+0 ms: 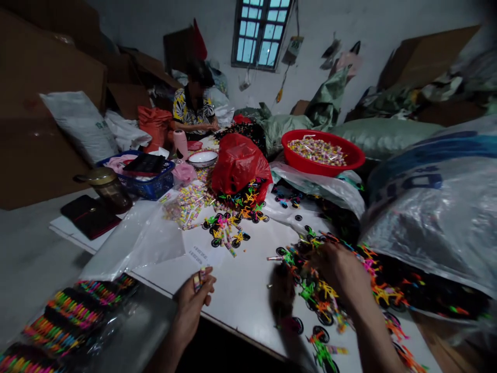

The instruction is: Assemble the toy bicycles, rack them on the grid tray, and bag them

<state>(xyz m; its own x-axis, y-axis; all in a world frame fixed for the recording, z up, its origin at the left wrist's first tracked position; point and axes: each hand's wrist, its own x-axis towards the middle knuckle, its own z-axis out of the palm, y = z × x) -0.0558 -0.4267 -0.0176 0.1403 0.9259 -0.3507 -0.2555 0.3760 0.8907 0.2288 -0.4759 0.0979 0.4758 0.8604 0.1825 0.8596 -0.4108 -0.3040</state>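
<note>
Small patterned tubes [196, 282] sit in my left hand [188, 306], fingers curled around them; light pressure suits. Right of that grip, toy bicycles [308, 292] lie tangled around my right hand [337, 265], its hold unclear; I'd untangle one before lifting.

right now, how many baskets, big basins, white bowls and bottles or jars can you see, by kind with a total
Blue plastic basket: 1
Large round red plastic basin: 1
White round bowl with a dark rim: 1
Bottles or jars: 2 (pink bottle, brown jar with gold lid)
Total: 5
</note>
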